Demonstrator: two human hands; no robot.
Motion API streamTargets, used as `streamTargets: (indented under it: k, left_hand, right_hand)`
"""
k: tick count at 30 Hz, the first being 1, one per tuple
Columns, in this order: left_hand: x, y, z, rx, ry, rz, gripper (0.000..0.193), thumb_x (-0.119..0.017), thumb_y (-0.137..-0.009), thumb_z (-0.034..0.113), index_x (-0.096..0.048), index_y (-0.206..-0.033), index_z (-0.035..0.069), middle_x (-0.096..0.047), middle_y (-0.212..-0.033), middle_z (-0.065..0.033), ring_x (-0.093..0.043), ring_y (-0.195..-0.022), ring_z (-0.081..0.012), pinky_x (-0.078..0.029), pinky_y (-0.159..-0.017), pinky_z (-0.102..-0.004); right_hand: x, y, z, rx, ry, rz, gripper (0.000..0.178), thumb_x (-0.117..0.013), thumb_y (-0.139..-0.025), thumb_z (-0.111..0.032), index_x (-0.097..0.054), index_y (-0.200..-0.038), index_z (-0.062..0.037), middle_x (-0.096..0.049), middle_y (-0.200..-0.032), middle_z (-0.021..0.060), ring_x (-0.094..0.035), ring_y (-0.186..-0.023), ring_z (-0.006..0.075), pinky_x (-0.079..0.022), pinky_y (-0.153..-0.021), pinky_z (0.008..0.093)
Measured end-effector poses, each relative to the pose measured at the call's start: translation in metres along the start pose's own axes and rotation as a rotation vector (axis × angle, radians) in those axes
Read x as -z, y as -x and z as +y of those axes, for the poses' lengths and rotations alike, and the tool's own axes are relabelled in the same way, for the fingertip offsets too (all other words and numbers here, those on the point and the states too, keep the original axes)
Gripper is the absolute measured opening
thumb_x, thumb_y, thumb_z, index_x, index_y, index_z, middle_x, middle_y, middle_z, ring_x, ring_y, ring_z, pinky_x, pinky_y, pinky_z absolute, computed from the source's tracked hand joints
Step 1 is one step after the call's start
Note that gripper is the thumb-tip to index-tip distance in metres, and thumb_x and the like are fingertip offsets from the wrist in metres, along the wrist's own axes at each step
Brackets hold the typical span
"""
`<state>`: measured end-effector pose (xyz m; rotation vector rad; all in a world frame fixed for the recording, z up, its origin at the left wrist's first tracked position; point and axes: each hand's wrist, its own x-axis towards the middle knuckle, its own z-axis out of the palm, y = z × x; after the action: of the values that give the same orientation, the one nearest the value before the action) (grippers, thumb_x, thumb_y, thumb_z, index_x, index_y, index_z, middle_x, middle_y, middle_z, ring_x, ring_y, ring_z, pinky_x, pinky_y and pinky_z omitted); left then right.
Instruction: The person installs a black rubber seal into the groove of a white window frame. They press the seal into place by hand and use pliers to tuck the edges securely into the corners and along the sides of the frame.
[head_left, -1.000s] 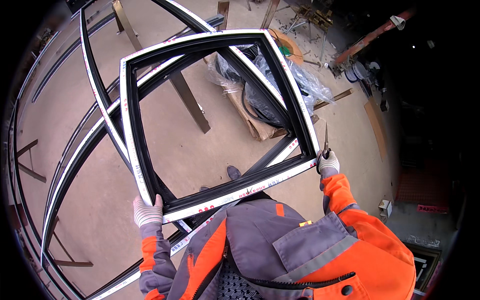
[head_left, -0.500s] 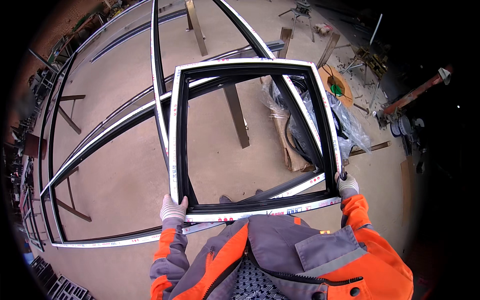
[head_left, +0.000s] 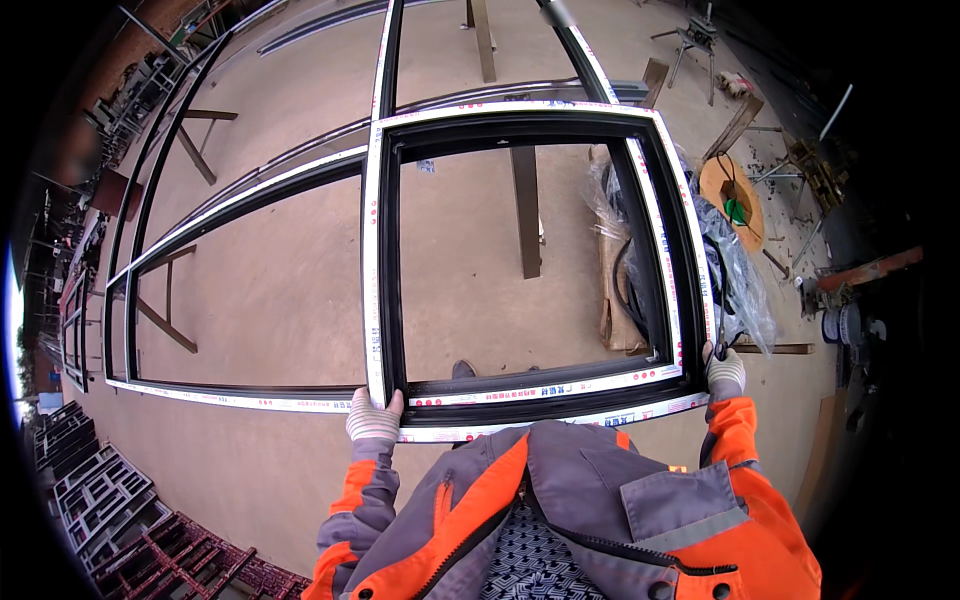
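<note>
Both gloved grips, left hand [head_left: 372, 418] at seven o'clock and right hand [head_left: 723, 368] at four, clamp our square window frame [head_left: 383, 250] above the long frame [head_left: 240, 300]; we should carry it level.

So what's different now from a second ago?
The square window frame has swung from tilted to sitting straight in front of the person, over the long frame on the trestles. The left hand and right hand, both gloved, still grip its near corners, and the plastic-wrapped bundle lies where it was.
</note>
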<state>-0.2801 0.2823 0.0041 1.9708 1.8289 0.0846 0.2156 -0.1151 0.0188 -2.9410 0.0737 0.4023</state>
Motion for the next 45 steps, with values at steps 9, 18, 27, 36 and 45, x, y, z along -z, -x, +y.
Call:
streamTargets:
  k: [9, 18, 27, 36, 45]
  left_hand:
    - [-0.033, 0.053, -0.043, 0.155, 0.249, 0.033, 0.051, -0.082, -0.076, 0.037, -0.064, -0.107, 0.000, -0.073, -0.094, -0.0182, -0.072, -0.086, -0.0330, -0.056, -0.078, -0.0413]
    - [0.008, 0.072, 0.007, 0.304, 0.040, -0.164, 0.068, -0.076, -0.078, 0.054, -0.061, -0.118, 0.001, -0.072, -0.107, -0.0206, -0.070, -0.100, -0.0350, -0.054, -0.090, -0.0425]
    - [0.025, 0.047, 0.004, 0.196, 0.032, -0.374, 0.086, -0.060, -0.086, 0.066, -0.052, -0.138, -0.001, -0.068, -0.118, -0.0263, -0.067, -0.109, -0.0376, -0.052, -0.094, -0.0438]
    - [0.023, -0.009, 0.017, 0.094, 0.039, -0.287, 0.086, -0.062, -0.082, 0.067, -0.054, -0.135, -0.001, -0.068, -0.119, -0.0258, -0.066, -0.114, -0.0372, -0.050, -0.099, -0.0426]
    - [0.031, -0.027, 0.005, 0.046, 0.051, -0.369, 0.087, -0.063, -0.081, 0.063, -0.049, -0.143, 0.002, -0.065, -0.126, -0.0246, -0.064, -0.118, -0.0359, -0.048, -0.103, -0.0421]
  right_hand:
    - [0.002, -0.044, -0.035, 0.191, -0.010, 0.018, 0.056, -0.067, -0.086, -0.053, -0.069, -0.112, -0.0038, -0.071, -0.103, 0.0244, -0.067, -0.102, 0.0424, -0.052, -0.088, 0.0471]
    - [-0.029, -0.094, -0.010, 0.300, 0.021, 0.128, 0.052, -0.063, -0.090, -0.052, -0.067, -0.097, -0.0005, -0.070, -0.093, 0.0271, -0.067, -0.090, 0.0454, -0.051, -0.079, 0.0502]
    - [-0.042, -0.067, 0.060, 0.051, -0.293, 0.248, 0.062, -0.058, -0.096, -0.052, -0.060, -0.126, 0.0019, -0.069, -0.115, 0.0243, -0.067, -0.102, 0.0411, -0.051, -0.087, 0.0441]
    - [-0.101, 0.004, 0.055, -0.195, -0.554, 0.279, 0.068, -0.062, -0.093, -0.056, -0.064, -0.123, 0.0042, -0.072, -0.110, 0.0200, -0.069, -0.094, 0.0318, -0.053, -0.080, 0.0420]
    - [-0.163, 0.138, -0.016, -0.124, -0.774, -0.035, 0.042, -0.066, -0.097, -0.035, -0.068, -0.115, 0.0031, -0.074, -0.094, 0.0120, -0.069, -0.076, 0.0208, -0.055, -0.066, 0.0357]
